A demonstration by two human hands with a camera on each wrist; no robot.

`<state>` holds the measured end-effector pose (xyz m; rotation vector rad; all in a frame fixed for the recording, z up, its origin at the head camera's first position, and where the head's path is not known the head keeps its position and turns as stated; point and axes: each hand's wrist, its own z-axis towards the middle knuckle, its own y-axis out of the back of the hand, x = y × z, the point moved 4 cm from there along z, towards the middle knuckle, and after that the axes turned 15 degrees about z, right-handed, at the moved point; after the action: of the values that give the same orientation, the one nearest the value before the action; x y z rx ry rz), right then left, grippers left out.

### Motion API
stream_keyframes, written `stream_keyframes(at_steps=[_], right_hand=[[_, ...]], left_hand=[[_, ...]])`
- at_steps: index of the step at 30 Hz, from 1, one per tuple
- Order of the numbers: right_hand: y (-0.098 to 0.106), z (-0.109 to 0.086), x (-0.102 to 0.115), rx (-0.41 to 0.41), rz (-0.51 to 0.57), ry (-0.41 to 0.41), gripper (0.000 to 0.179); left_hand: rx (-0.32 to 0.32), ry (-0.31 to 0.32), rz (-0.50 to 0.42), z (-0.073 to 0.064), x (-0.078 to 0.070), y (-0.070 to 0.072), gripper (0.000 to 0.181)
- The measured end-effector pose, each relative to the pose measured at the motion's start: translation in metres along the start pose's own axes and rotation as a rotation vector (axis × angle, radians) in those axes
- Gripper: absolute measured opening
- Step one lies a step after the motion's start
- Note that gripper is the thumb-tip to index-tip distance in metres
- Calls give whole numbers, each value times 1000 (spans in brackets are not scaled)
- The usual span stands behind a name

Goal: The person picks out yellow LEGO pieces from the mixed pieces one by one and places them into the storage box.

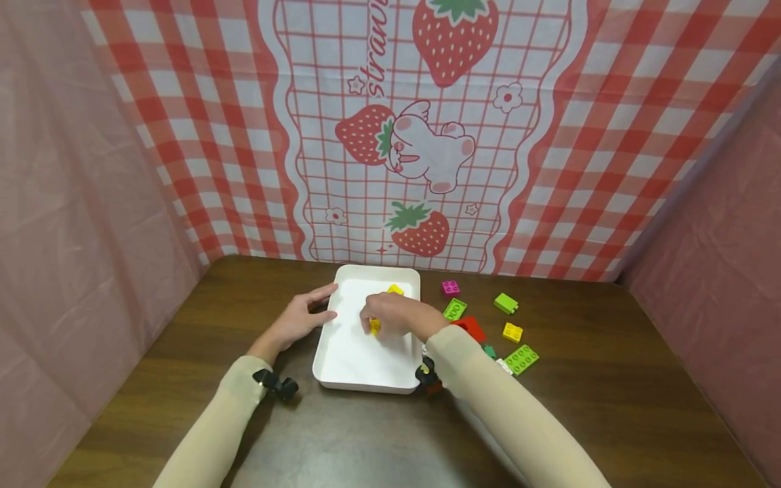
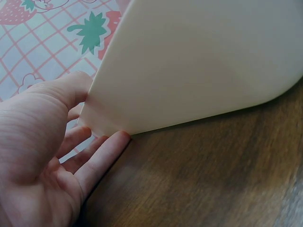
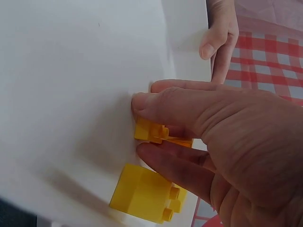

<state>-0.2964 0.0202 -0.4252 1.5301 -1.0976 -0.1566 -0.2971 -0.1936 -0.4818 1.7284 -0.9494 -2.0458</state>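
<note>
A white rectangular tray (image 1: 350,362) lies on the wooden table. Inside it, my right hand (image 1: 392,314) pinches a small yellow toy brick (image 3: 147,130) between thumb and fingers, close to the tray floor. A larger yellow brick (image 3: 142,193) with studs sits beside those fingers, toward the tray's far right corner. My left hand (image 1: 297,318) rests at the tray's left side with thumb and fingers spread. In the left wrist view its fingertips (image 2: 124,135) touch the outer wall of the tray.
Right of the tray lie loose bricks: a magenta one (image 1: 450,288), several green ones including a wide plate (image 1: 522,359), a yellow one (image 1: 512,332) and a red piece (image 1: 471,328). My right forearm partly covers this group. A checked strawberry cloth (image 1: 244,169) hangs behind the table.
</note>
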Motion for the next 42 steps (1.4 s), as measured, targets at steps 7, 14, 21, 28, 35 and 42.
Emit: stream_keyframes(at_steps=[7, 14, 21, 28, 35, 42], right_hand=[[0, 0, 0, 11, -8, -7, 10], [2, -2, 1, 25, 18, -18, 19], [4, -4, 3, 41, 22, -21, 22], [6, -5, 5, 40, 24, -32, 22], [8, -8, 7, 47, 17, -44, 26], [13, -11, 8, 40, 9, -36, 26]], left_hand=[[0, 2, -4, 0, 0, 0, 67], [2, 5, 0, 0, 0, 0, 67], [6, 10, 4, 0, 1, 1, 67], [3, 8, 14, 0, 1, 0, 67], [7, 7, 24, -1, -1, 0, 67], [5, 10, 22, 0, 0, -1, 67]])
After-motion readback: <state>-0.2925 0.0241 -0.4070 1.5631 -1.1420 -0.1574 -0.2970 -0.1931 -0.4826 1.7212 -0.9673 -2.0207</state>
